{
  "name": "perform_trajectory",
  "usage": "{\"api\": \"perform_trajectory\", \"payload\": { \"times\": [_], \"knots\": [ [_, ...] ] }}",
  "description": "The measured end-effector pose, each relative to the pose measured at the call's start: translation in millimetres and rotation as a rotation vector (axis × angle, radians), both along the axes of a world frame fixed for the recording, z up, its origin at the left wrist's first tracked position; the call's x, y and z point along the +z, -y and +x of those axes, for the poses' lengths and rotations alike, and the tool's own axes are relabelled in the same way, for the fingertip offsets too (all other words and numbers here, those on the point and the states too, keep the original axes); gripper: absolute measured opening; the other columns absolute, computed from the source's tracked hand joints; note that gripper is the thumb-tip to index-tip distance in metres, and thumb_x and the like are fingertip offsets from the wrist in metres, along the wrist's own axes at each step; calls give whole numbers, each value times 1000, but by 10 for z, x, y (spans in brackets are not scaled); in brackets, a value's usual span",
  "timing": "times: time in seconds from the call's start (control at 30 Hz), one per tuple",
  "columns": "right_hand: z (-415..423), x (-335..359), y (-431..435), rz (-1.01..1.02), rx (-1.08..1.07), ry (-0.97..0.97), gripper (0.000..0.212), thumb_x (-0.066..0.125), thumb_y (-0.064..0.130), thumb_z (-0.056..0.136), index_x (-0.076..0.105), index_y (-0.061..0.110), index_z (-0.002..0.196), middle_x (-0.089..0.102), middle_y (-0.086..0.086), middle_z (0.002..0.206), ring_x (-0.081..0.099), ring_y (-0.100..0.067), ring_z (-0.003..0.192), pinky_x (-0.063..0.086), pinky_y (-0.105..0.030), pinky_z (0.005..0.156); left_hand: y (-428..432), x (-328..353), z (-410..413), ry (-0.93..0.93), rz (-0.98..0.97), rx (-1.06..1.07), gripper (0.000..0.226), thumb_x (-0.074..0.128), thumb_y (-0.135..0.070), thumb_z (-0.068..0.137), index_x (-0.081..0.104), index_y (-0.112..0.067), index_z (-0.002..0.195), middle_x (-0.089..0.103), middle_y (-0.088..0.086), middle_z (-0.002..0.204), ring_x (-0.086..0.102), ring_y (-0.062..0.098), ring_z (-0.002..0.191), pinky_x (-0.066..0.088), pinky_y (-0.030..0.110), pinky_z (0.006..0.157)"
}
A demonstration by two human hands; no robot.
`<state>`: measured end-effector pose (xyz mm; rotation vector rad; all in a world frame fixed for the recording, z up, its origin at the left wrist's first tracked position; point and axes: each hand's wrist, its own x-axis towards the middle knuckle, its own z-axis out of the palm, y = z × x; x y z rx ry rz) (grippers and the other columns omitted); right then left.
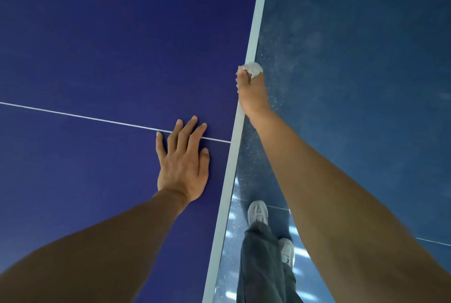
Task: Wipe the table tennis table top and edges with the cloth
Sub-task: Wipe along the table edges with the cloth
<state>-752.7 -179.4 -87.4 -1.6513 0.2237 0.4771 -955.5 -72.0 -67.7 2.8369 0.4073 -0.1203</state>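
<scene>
While the left hand [183, 163] lies flat on the deep blue table top [97, 46], fingers straight, slightly spread and holding nothing, the right hand [252, 92] grips the cloth [254, 69] at the table's right edge. That cloth is a small whitish wad, crumpled tight; it pokes out past the far end of the curled fingers and touches the pale edge band [253, 34]. The right hand sits on that band, farther along the edge than the left hand. A thin white line [73, 115] crosses the top, passes under the left fingers and ends at the band. Beyond the edge show a speckled blue floor [366, 58], pale shoes [257, 212] and dark trousers [263, 266].
</scene>
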Motion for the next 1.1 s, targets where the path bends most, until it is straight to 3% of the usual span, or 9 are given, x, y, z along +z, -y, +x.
{"api": "perform_trajectory", "payload": {
  "times": [0.13, 0.23, 0.33, 0.43, 0.53, 0.67, 0.87, 1.0, 1.1],
  "knots": [
    [-361, 27, 4, 32, -60, -1, 9, 49, 19, 110, 51, 12, 115, 56, 0, 96, 52, -8, 78, 46, -23, 75, -12, -5, -2, 3, 18, -17, 53, 31, -35, 101, 40, -23, 152, 34, -1, 165, 24, 29, 155, 11, 65, 124],
    [-1072, 116, 167, 45, 7, -104, 48, 50, 23, 109, 36, 18, 155, 61, 1, 124, 62, -8, 103, 52, -27, 94, 1, 25, 11, -19, 32, -33, 52, 32, -33, 102, 41, -21, 152, 35, 2, 164, 27, 32, 154, 14, 68, 123],
    [-1444, 231, 284, -33, 96, -108, 67, 46, 26, 111, 8, 27, 167, 41, -4, 163, 49, -21, 143, 38, -30, 115, 3, 37, -3, -28, 22, -31, 52, 32, -33, 102, 40, -22, 153, 35, 2, 164, 24, 30, 154, 15, 68, 122],
    [-1047, 206, 203, 16, 81, -123, 65, 44, 19, 112, 9, 18, 167, 56, -11, 143, 56, -2, 120, 45, -28, 111, 2, 49, 24, -44, 25, -32, 52, 34, -32, 102, 42, -22, 152, 36, 2, 163, 25, 30, 153, 16, 69, 122],
    [-212, 124, 91, 17, 47, -121, 40, 45, 19, 111, 40, 6, 148, 58, 4, 96, 55, 9, 70, 46, -7, 69, 10, 32, 22, -43, 37, -26, 51, 34, -32, 101, 42, -22, 150, 38, 3, 163, 26, 30, 153, 16, 69, 122],
    [608, 73, 4, 0, 32, -66, 23, 47, 22, 111, 47, 7, 128, 55, 6, 93, 53, 1, 74, 45, -6, 65, -2, 9, 30, -33, 43, -27, 50, 35, -32, 100, 42, -22, 149, 39, 4, 162, 26, 30, 153, 15, 68, 122],
    [-199, 107, 129, -6, 77, -76, 65, 46, 15, 111, 12, 13, 165, 56, -8, 134, 60, 7, 95, 46, -9, 90, 13, 20, 29, -47, 63, -23, 50, 35, -32, 100, 45, -20, 148, 43, 7, 159, 29, 32, 151, 17, 68, 120],
    [-900, 250, 267, -14, 145, -149, 58, 47, 17, 111, 18, 27, 160, 59, 15, 115, 62, 12, 91, 48, -7, 82, 17, 47, 61, -67, 66, -31, 51, 35, -32, 100, 42, -21, 149, 42, 6, 158, 30, 33, 150, 16, 68, 120],
    [-570, 248, 184, -18, 116, -166, 61, 46, 18, 111, 15, 22, 164, 59, 4, 106, 58, 5, 80, 50, -13, 81, 18, 75, 95, -71, 64, -33, 50, 35, -32, 100, 42, -21, 148, 44, 7, 158, 29, 33, 150, 15, 67, 120]
  ]
}}
